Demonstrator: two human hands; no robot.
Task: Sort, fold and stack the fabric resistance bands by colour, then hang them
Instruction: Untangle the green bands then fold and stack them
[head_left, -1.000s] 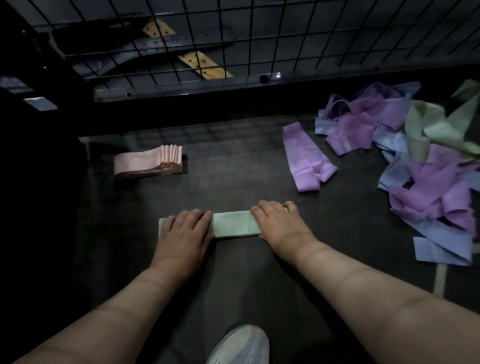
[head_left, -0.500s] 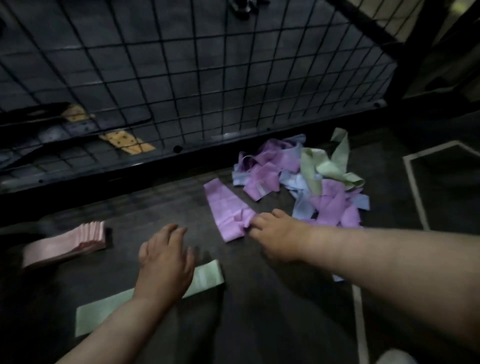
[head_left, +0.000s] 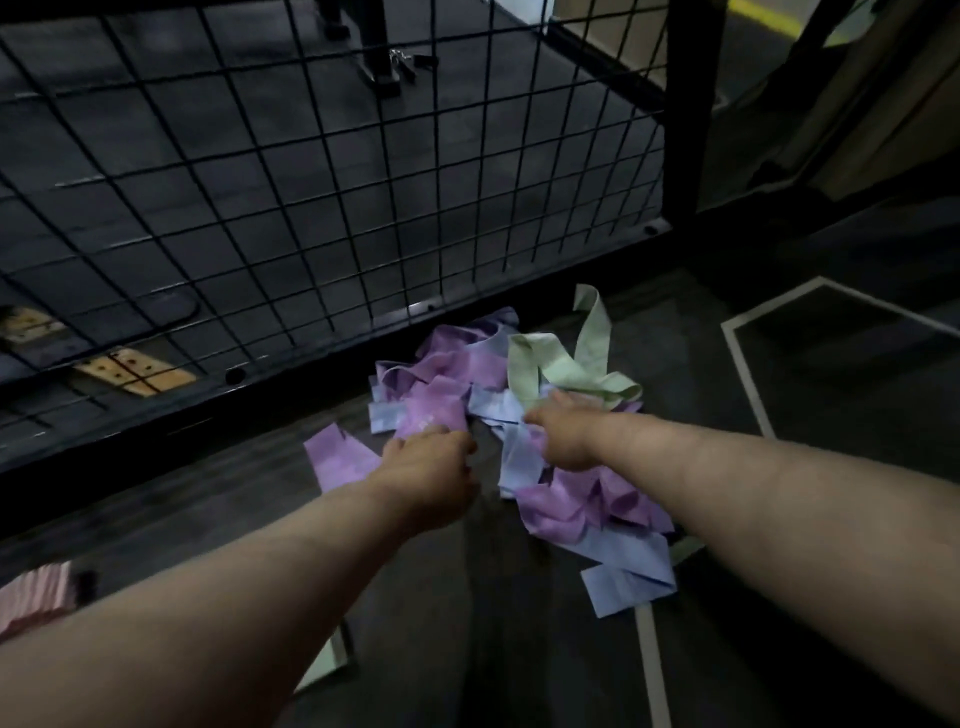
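Item: loose heap of purple, blue and pale-green fabric resistance bands (head_left: 452, 364), on the dark floor (head_left: 467, 613).

Sorted so far: folded pink band stack (head_left: 34, 597), far left of the heap and nearer the person; one folded pale-green band (head_left: 324, 660), near-left of the heap, mostly hidden under an arm.

Hands: left hand (head_left: 428, 467) at the heap's near-left edge, fingers curled against purple fabric; right hand (head_left: 563, 436) on the heap's middle, by a loose pale-green band (head_left: 550, 364). Grip on either cannot be told; blurred.

Step, as judged: picking the next band to sort. Next move calls for freeing one band from the tangle without dragging others along.
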